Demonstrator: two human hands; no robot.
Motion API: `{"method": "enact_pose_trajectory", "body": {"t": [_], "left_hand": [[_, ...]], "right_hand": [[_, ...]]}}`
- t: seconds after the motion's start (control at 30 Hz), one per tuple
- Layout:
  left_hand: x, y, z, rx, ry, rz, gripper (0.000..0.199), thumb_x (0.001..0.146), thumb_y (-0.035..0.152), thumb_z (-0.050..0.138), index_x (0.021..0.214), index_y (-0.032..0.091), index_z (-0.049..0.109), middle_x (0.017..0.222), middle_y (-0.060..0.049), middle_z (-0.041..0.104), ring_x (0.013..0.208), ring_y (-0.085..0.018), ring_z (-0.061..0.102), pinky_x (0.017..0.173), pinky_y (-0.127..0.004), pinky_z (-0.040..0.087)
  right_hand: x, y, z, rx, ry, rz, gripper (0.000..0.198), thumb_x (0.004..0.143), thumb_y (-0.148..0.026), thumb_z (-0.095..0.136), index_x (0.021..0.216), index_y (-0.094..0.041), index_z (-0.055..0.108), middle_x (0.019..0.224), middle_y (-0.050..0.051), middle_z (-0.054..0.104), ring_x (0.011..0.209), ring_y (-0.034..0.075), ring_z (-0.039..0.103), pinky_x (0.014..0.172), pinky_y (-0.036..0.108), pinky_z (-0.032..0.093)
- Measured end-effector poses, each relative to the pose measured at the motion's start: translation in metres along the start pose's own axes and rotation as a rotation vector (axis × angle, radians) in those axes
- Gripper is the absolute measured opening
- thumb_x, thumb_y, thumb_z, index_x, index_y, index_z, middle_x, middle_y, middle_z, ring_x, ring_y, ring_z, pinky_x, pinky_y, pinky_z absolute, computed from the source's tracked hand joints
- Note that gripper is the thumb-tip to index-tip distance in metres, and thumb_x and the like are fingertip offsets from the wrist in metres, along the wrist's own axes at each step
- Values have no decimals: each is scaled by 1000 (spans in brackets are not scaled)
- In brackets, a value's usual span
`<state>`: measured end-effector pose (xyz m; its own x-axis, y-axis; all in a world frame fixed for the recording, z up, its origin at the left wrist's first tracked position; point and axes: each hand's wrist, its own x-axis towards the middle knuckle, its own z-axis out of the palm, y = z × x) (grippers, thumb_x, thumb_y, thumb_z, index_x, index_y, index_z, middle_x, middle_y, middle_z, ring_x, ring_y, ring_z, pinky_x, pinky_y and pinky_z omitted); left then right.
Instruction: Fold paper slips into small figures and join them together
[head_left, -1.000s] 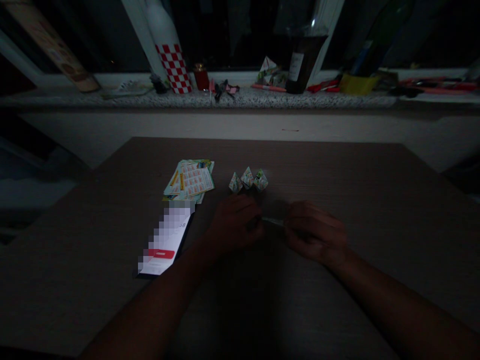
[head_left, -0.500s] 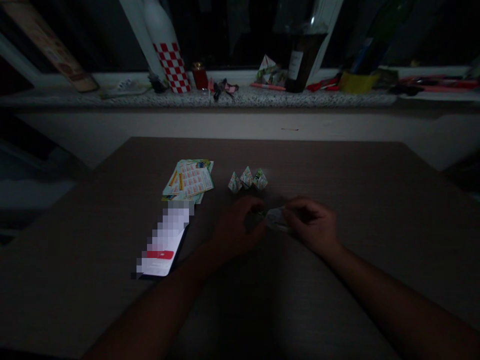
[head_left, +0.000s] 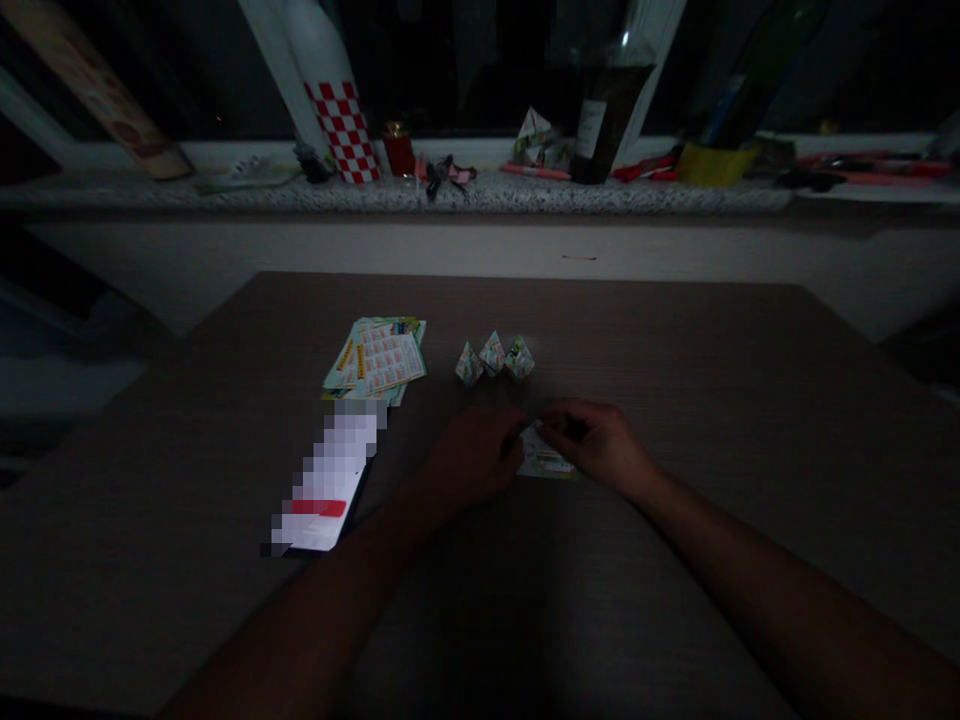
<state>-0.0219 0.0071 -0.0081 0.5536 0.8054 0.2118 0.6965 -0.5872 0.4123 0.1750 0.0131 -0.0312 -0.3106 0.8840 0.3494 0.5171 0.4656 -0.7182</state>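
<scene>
In dim light at a brown table (head_left: 712,380), we hold a printed paper slip (head_left: 549,463), set between our two hands and just short of three folded paper pieces (head_left: 493,353) in a row. Our right hand (head_left: 607,445) pinches its upper edge, thumb and forefinger brought together; our left hand (head_left: 474,450) curls over its left edge, though we cannot tell whether those fingers grip. To our left lie a lit phone (head_left: 330,480) and, beyond it, a loose pile of printed sheets (head_left: 388,362)
</scene>
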Motion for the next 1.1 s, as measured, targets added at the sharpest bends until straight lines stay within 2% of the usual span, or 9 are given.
{"method": "enact_pose_trajectory", "body": {"t": [0.1, 0.23, 0.37, 0.5, 0.67, 0.83, 0.97, 1.1], "left_hand": [[1, -1, 1, 73, -27, 16, 22, 80, 18, 51, 101, 17, 59, 87, -6, 67, 80, -21, 62, 71, -33, 47], [1, -2, 0, 130, -72, 65, 25, 83, 19, 48, 106, 17, 59, 90, -7, 68, 83, -22, 63, 74, -34, 47], [1, -1, -3, 189, -108, 86, 21, 82, 20, 49, 98, 17, 63, 86, -7, 69, 80, -23, 64, 73, -35, 47], [0, -3, -3, 182, -104, 69, 22, 83, 20, 49, 101, 18, 62, 88, -7, 69, 83, -23, 64, 74, -35, 47], [0, -3, -4, 154, -106, 39, 26, 82, 20, 50, 106, 17, 60, 91, -8, 69, 82, -23, 65, 72, -34, 48], [0, -2, -2, 190, -76, -16, 24, 85, 31, 50, 100, 16, 62, 86, -8, 69, 77, -25, 64, 67, -35, 47], [1, -4, 1, 148, -78, -24, 22, 85, 33, 51, 95, 17, 63, 81, -5, 68, 72, -21, 62, 65, -32, 45], [1, -3, 1, 101, -60, -24, 19, 86, 32, 51, 92, 17, 62, 86, -5, 67, 78, -20, 61, 69, -31, 45]], "right_hand": [[3, 2, -1, -90, -37, -107, 8, 80, -18, 62, 86, -19, 67, 73, 2, 67, 66, 15, 60, 62, 27, 47], [5, 4, -4, -193, -79, -249, 9, 82, -18, 62, 88, -19, 67, 88, 6, 69, 83, 20, 61, 75, 34, 46], [5, 5, -8, -243, -182, -319, 14, 84, -18, 60, 95, -20, 68, 92, 7, 70, 88, 20, 61, 80, 36, 44], [4, 6, -10, -235, -226, -302, 14, 83, -17, 60, 95, -21, 68, 92, 5, 70, 91, 20, 61, 83, 37, 43], [3, 6, -10, -224, -186, -233, 19, 81, -22, 64, 100, -20, 66, 97, 7, 68, 93, 22, 60, 83, 39, 44], [3, 0, -9, -265, -196, -192, 27, 81, -24, 63, 108, -19, 63, 106, 9, 65, 100, 25, 56, 87, 42, 42], [1, -1, -9, -296, -220, -204, 33, 81, -21, 60, 114, -19, 61, 114, 11, 61, 106, 27, 53, 90, 44, 39], [3, 1, -8, -238, -185, -197, 24, 79, -17, 61, 102, -19, 65, 106, 9, 65, 101, 26, 56, 88, 43, 40]]}}
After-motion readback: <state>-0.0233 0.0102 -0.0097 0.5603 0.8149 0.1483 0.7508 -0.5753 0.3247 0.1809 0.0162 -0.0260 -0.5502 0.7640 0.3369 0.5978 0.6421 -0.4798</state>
